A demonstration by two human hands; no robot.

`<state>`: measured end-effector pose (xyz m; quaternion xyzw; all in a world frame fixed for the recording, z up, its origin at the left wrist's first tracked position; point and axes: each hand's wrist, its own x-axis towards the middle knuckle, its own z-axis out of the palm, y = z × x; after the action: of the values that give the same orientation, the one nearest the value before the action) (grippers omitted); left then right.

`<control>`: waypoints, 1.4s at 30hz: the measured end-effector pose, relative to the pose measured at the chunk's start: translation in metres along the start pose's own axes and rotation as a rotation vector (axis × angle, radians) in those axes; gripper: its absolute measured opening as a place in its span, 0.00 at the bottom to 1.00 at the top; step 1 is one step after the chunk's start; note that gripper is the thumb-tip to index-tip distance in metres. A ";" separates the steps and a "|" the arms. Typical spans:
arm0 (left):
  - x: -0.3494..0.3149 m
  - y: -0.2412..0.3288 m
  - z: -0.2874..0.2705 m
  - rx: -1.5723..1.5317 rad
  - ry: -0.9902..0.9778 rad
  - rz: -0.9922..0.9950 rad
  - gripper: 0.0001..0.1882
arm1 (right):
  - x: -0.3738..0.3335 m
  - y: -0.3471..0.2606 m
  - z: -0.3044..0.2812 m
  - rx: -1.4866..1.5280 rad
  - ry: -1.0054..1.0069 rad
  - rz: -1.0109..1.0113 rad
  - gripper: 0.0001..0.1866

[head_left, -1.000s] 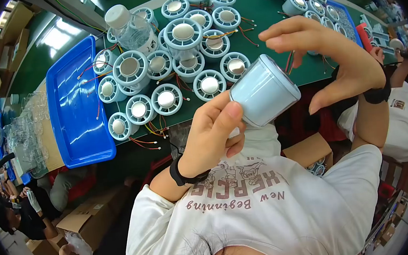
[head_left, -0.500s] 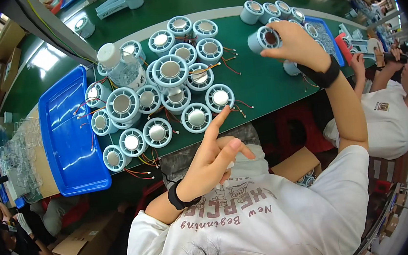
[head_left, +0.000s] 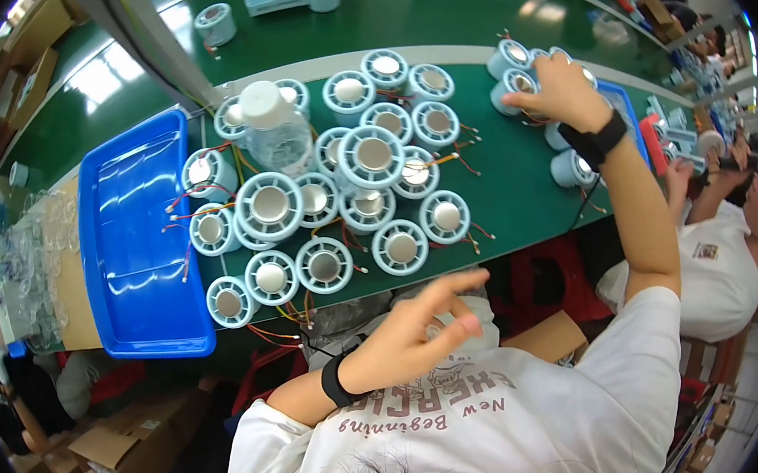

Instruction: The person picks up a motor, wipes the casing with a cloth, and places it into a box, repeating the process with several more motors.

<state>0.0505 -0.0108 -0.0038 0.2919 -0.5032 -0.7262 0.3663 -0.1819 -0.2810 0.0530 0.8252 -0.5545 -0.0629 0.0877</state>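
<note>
At the far right of the bench, my right hand (head_left: 566,93) is closed round a light-blue round fan housing (head_left: 511,89), thumb on its near edge. This housing sits among several like it, such as the front one (head_left: 568,169). My left hand (head_left: 425,334) is in front of my shirt, index finger and thumb stretched out, holding nothing. Beyond it, in the middle of the bench, stands a group of these housings with silver discs and thin coloured wires, the closest being one near the edge (head_left: 400,247). Some are stacked on others.
A blue tray (head_left: 141,246) lies left of the group. A clear bottle with a white cap (head_left: 264,104) stands behind it. Clear plastic parts (head_left: 30,261) pile up at far left. A second blue tray (head_left: 628,117) and a co-worker (head_left: 726,244) are at right.
My right hand has carried the fan housing from mid-air to the group at the far right. My left hand has drawn back toward my body. The view has shifted slightly.
</note>
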 end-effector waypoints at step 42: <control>-0.017 0.018 0.022 0.936 0.799 0.646 0.39 | -0.143 -0.095 -0.084 1.385 -0.379 -0.446 0.41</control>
<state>0.0467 0.0107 0.0209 0.4998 -0.6518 -0.1244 0.5567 -0.1328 -0.1071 0.1151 0.7594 -0.2923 0.1432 -0.5634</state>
